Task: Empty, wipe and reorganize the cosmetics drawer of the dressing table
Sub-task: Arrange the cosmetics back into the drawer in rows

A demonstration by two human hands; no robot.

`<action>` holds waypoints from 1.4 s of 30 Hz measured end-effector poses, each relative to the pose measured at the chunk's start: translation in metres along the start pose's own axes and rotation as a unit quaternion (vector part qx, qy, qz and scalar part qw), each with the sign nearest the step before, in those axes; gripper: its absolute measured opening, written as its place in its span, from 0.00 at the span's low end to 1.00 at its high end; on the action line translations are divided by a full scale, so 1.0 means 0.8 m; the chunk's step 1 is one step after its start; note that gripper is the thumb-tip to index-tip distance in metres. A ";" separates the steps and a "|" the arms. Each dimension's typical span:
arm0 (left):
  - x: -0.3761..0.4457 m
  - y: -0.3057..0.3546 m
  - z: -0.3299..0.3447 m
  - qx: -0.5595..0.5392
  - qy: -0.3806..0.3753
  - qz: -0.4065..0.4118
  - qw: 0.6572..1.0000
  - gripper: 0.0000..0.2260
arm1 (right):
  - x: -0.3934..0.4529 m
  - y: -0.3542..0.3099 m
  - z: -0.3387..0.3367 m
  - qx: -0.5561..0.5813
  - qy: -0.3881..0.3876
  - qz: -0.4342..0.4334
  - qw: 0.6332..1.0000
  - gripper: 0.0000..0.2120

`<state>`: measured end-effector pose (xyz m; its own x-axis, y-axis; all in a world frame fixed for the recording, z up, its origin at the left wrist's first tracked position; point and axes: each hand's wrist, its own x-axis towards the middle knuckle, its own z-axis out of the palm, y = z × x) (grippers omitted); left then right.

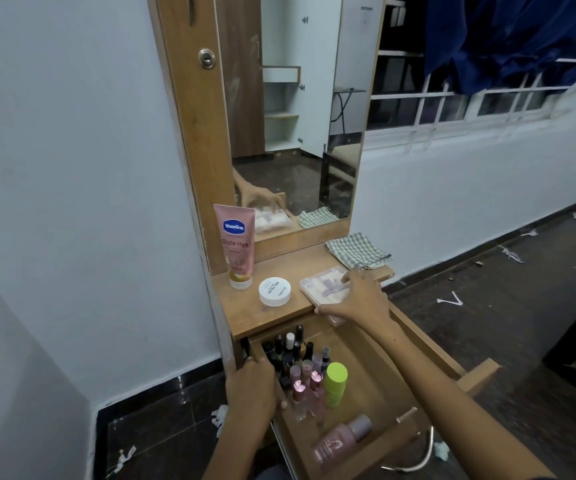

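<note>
On tabletop edge, right hand [359,299] grips palette [324,284].

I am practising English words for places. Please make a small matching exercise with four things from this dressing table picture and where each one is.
Things:
1. Vaseline tube
2. checked cloth
3. green-capped bottle
4. flat clear packet

Places:
A. inside the open drawer
B. under the right hand
C. standing at the mirror's left corner
D. folded on the tabletop's right end

Pairs: 1-C, 2-D, 3-A, 4-B
</note>
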<state>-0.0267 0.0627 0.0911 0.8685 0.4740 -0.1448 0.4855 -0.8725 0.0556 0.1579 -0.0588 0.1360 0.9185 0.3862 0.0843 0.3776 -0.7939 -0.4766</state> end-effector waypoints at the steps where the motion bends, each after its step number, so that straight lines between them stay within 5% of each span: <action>1: -0.001 0.000 0.000 0.006 0.004 0.003 1.000 0.21 | -0.009 0.008 -0.007 0.010 -0.001 0.002 1.000 0.39; 10: -0.003 -0.001 -0.004 0.012 0.002 0.018 1.000 0.15 | -0.071 0.088 -0.038 0.013 -0.021 0.038 0.999 0.36; 16: 0.000 -0.001 -0.002 0.013 -0.011 0.017 1.000 0.22 | -0.067 0.108 -0.006 0.027 -0.060 0.060 0.996 0.33; 24: 0.003 0.000 -0.001 0.019 -0.023 0.012 0.999 0.25 | -0.038 0.098 0.044 -0.088 -0.111 0.088 0.986 0.47; 30: 0.003 -0.001 -0.002 0.029 -0.027 0.017 0.999 0.22 | -0.030 0.094 0.064 -0.100 -0.111 0.090 0.985 0.47; 36: 0.000 0.000 -0.004 0.027 -0.028 0.018 0.999 0.23 | -0.038 0.099 0.064 -0.154 -0.144 -0.085 0.974 0.27; 42: -0.001 -0.001 -0.003 0.023 -0.030 0.020 0.999 0.23 | -0.041 0.099 0.075 -0.231 -0.205 -0.209 0.928 0.18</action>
<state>-0.0278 0.0630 0.0937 0.8789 0.4317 -0.2027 0.4439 -0.8959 0.0167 0.1507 -0.1066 0.0432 0.5941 0.7774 -0.2065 0.7881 -0.6139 -0.0437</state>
